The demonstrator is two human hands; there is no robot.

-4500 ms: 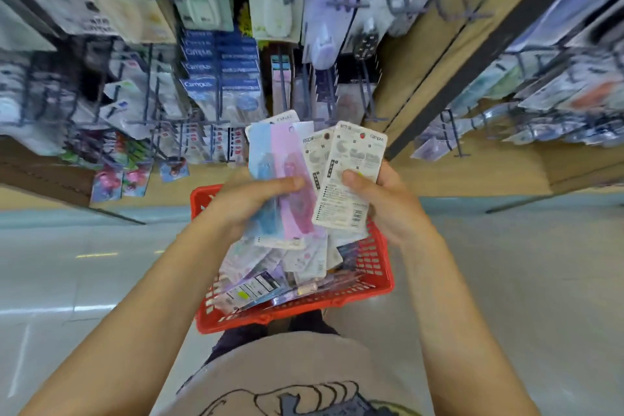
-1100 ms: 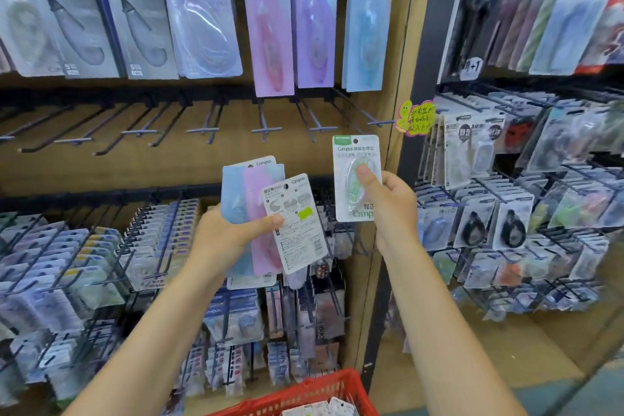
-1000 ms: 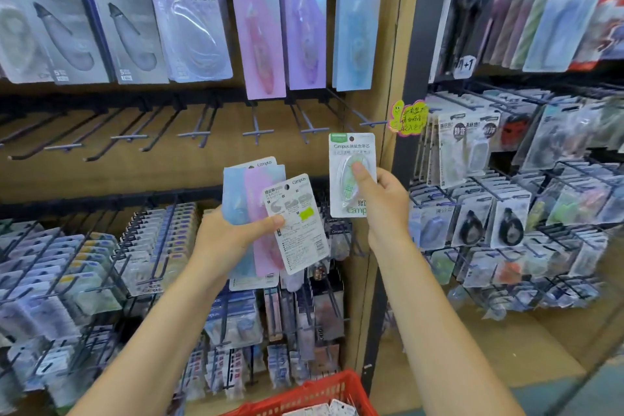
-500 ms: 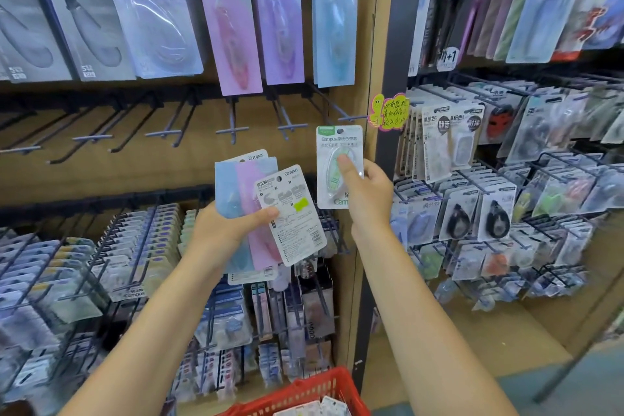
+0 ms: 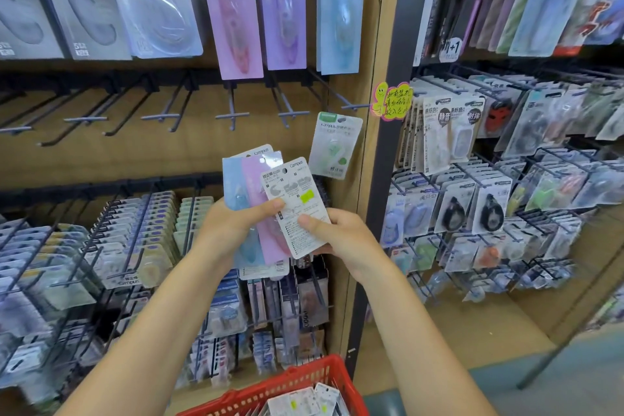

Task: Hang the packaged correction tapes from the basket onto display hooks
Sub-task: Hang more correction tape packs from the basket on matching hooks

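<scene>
Sitting well below both hands, red basket point(image 5: 297, 385) is holding more carded packs point(image 5: 305, 399). Left hand point(image 5: 233, 223) is gripping a fan of correction tapes point(image 5: 256, 209), thumb curled across front. Right hand point(image 5: 341, 240) is pinching white pack point(image 5: 297, 206), thumb on its face. Green pack point(image 5: 334, 145) is hanging on a hook just above right fingers.

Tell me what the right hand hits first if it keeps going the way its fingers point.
The right hand points leftward; its thumb already pinches the white Campus correction tape card. Beyond that, probably the left hand.
</scene>
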